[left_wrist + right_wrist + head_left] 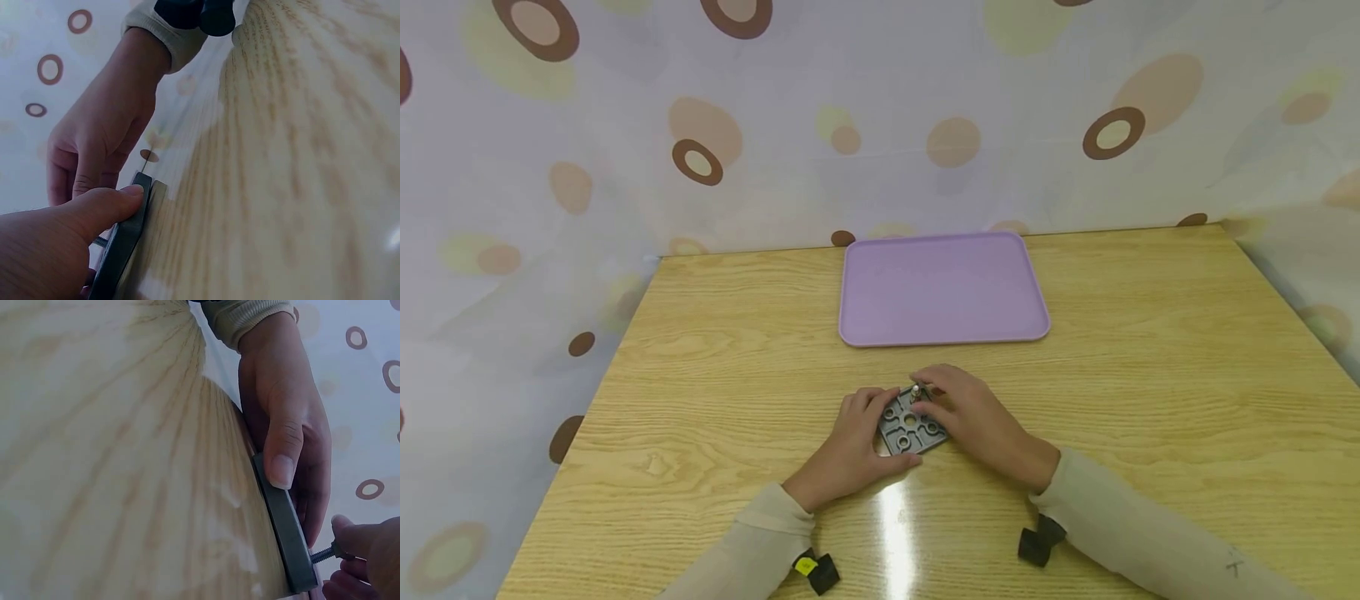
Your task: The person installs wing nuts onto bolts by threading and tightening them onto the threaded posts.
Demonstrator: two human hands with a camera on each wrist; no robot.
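Note:
A square grey metal plate (897, 427) with a centre hole and several round raised holes lies close over the wooden table. My left hand (854, 450) grips it by its edges, fingers along the far left side and thumb at the near corner. Between thumb and fingertips, my right hand (976, 417) pinches a small metal bolt (916, 390) at the plate's far corner. From the right wrist, the bolt's threaded shank (322, 555) stands out from the plate's face. The left thumb (109, 206) presses on the plate's edge in the left wrist view.
A purple rectangular tray (943, 287) sits on the table (737, 358) beyond the hands, near the far edge. Patterned cloth (895, 100) hangs behind the table and along both sides. Black wrist cameras (1036, 546) are strapped at both sleeves.

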